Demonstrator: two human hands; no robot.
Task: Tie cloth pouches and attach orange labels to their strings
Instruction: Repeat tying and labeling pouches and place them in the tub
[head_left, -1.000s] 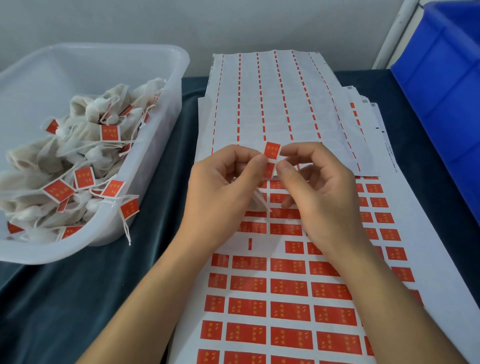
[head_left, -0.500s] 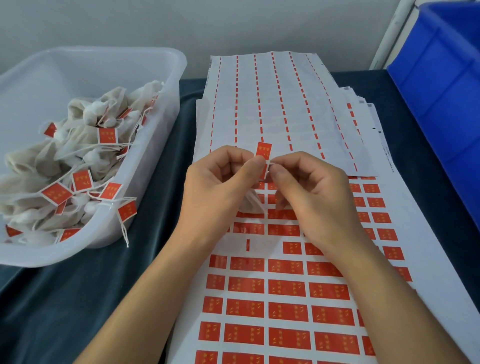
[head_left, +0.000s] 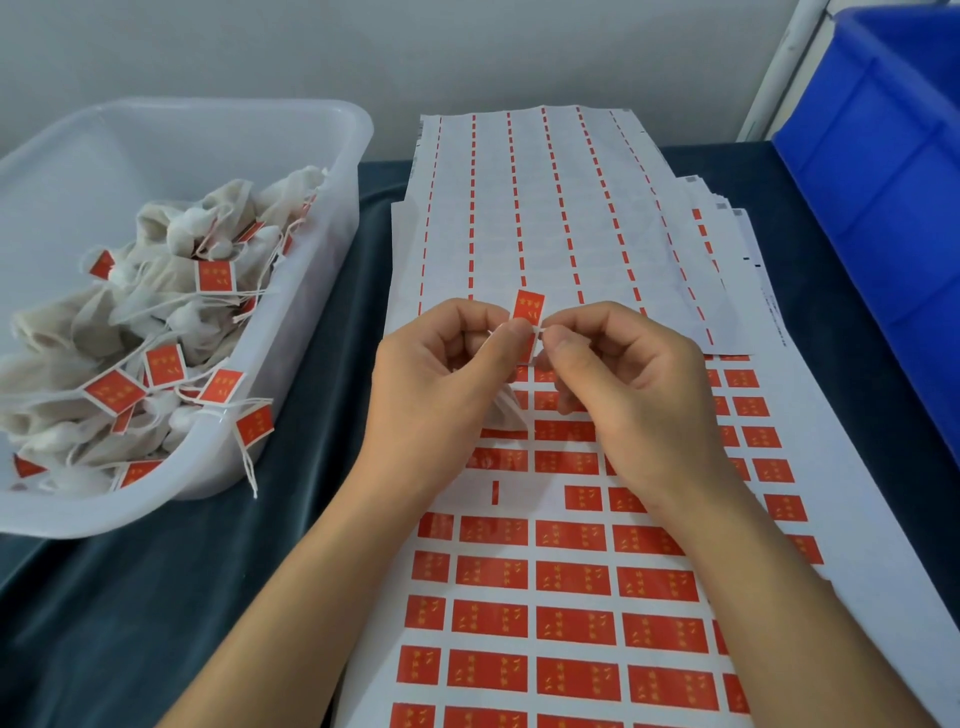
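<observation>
An orange label (head_left: 528, 307) stands upright between my two hands, above the label sheets. My left hand (head_left: 441, 384) pinches its lower part with thumb and forefinger. My right hand (head_left: 628, 384) pinches a thin white string (head_left: 540, 335) right beside the label. A small white cloth pouch (head_left: 506, 413) hangs under my left palm, mostly hidden. The sheet of orange labels (head_left: 566, 577) lies flat beneath both hands.
A clear plastic tub (head_left: 332, 171) at the left holds several tied pouches with orange labels (head_left: 214, 275); one label (head_left: 254, 425) hangs over its rim. Used label sheets (head_left: 545, 208) lie behind. A blue crate (head_left: 893, 171) stands at the right. Dark cloth (head_left: 156, 597) covers the table.
Both hands have drawn closer together, the label has turned more upright, and my right fingertips have come up against it.
</observation>
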